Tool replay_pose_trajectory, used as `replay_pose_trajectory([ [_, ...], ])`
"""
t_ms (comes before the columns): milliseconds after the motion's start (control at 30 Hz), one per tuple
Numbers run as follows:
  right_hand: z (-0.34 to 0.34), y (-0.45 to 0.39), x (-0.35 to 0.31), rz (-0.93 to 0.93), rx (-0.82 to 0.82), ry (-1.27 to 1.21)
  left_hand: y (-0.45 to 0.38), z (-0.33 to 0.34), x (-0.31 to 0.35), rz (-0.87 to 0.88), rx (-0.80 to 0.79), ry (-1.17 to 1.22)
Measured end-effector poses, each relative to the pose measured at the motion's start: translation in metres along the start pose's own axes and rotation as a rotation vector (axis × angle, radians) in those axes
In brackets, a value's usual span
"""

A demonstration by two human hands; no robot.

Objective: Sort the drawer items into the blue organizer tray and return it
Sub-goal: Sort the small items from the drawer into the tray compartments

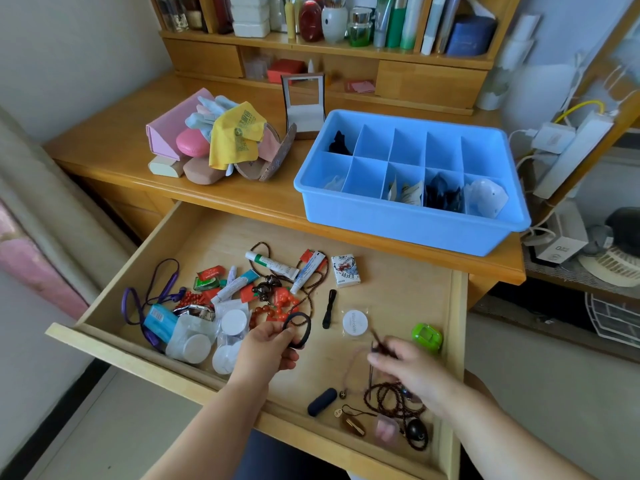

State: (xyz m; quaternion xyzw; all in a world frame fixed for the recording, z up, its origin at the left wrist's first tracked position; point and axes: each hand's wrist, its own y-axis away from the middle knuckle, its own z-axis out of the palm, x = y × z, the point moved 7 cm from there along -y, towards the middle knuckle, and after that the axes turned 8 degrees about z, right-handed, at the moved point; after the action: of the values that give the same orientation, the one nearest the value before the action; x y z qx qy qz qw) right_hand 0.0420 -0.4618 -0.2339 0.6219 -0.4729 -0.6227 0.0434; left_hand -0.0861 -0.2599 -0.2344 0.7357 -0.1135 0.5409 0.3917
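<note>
The open wooden drawer [388, 292] holds many small items: ointment tubes [273, 265], red beads [282, 304], round white pads [233, 322], a green clip [426, 336] and brown cords [391, 398]. My left hand [265, 348] pinches a black hair tie [297, 328] above the drawer's middle. My right hand [407, 370] pinches a thin brown cord [379, 342] near the drawer's front right. The blue organizer tray [405, 221] stands on the desk behind the drawer, with dark items, packets and a white piece in some compartments.
A pile of glasses cases and cloths [221, 143] lies on the desk's left part. A small open box [304, 105] stands behind the tray. Shelves with bottles [332, 22] rise at the back. Chargers and cables [554, 143] hang on the right.
</note>
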Motion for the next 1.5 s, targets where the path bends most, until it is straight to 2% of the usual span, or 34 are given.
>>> replay_pose_trajectory([
  [100, -0.004, 0.0, -0.01, 0.019, -0.197, -0.601, 0.003, 0.002, 0.004, -0.003, -0.019, 0.009],
  [167, 0.0, -0.001, -0.018, 0.069, -0.26, -0.799, 0.007, 0.007, 0.007, -0.004, -0.052, 0.031],
  [333, 0.02, -0.006, -0.038, 0.185, -0.293, -0.892, 0.024, 0.039, 0.033, 0.043, -0.214, 0.099],
  [467, 0.039, -0.002, -0.063, 0.192, -0.438, -1.001, 0.026, 0.06, 0.063, 0.187, -0.229, -0.169],
  [567, 0.044, -0.005, -0.076, 0.163, -0.359, -1.007, 0.029, 0.077, 0.076, 0.24, -0.305, -0.324],
  [667, 0.036, -0.006, -0.09, 0.106, -0.215, -0.882, 0.03, 0.082, 0.098, 0.314, -0.32, -0.421],
  [733, 0.029, -0.003, -0.106, 0.054, -0.199, -0.822, 0.03, 0.079, 0.119, 0.341, -0.331, -0.452],
  [833, 0.003, 0.004, -0.14, -0.173, -0.143, -0.663, 0.024, 0.074, 0.161, 0.386, -0.344, -0.396],
  [933, -0.049, 0.024, -0.173, -0.512, 0.173, -0.399, 0.003, 0.064, 0.217, 0.428, -0.287, -0.36],
  [1033, -0.1, 0.051, -0.197, -0.833, 0.644, 0.048, -0.032, 0.061, 0.278, 0.474, -0.213, -0.456],
  [1100, -0.117, 0.058, -0.203, -0.923, 0.931, 0.4, -0.061, 0.065, 0.313, 0.498, -0.139, -0.585],
  [1133, -0.121, 0.057, -0.203, -0.936, 1.004, 0.517, -0.075, 0.069, 0.328, 0.502, -0.106, -0.652],
  [1300, -0.119, 0.04, -0.19, -0.882, 1.089, 0.81, -0.133, 0.102, 0.36, 0.486, -0.049, -0.862],
  [1500, -0.117, 0.04, -0.189, -0.919, 1.09, 0.868, -0.157, 0.128, 0.361, 0.489, -0.051, -1.012],
])
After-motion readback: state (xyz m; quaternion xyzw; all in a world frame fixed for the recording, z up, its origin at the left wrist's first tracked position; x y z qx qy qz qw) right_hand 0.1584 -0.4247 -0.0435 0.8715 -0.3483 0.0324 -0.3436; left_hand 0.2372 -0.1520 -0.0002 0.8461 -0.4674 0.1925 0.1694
